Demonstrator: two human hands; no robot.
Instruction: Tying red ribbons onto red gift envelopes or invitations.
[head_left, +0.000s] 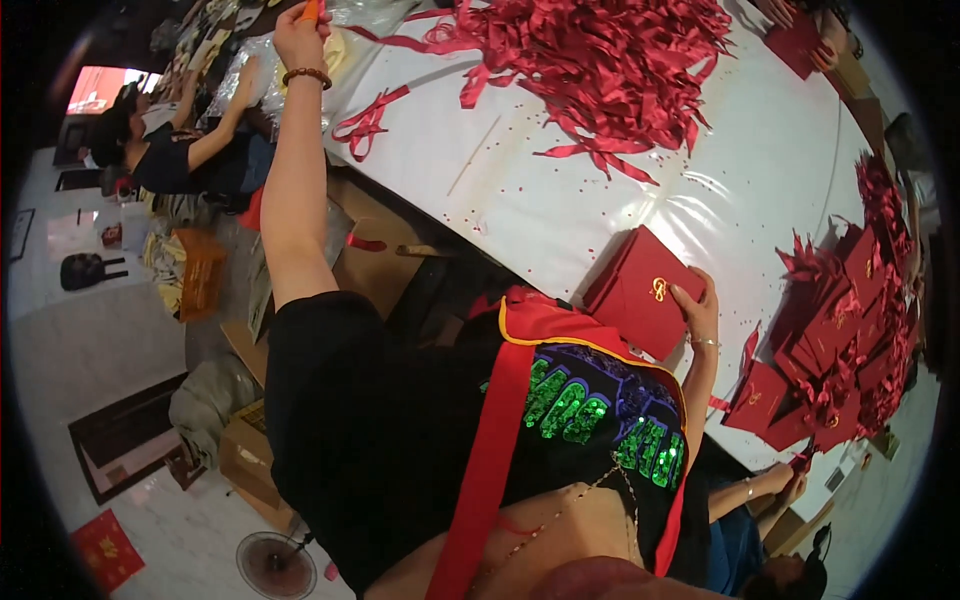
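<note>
My left hand (300,38) reaches out to the far left edge of the table. Its fingers are closed on a small orange object (312,10), cut off by the picture's edge, so its kind is unclear. At the near edge, my right hand (702,308) grips the side of a stack of red folded card boxes (635,290) with a gold emblem on top. The stack rests on the table, close to my body. Beyond it lies a large heap of loose red satin ribbons (610,60). A few ribbon strands (372,125) lie below my left hand.
A white-covered table (560,220) carries small red scraps. On its right lies a pile of red card boxes with ribbons (825,350). Co-workers sit at the left (180,145) and lower right (760,500); another person's hands (825,50) hold red card at the far right. Cartons (375,250) stand below the table.
</note>
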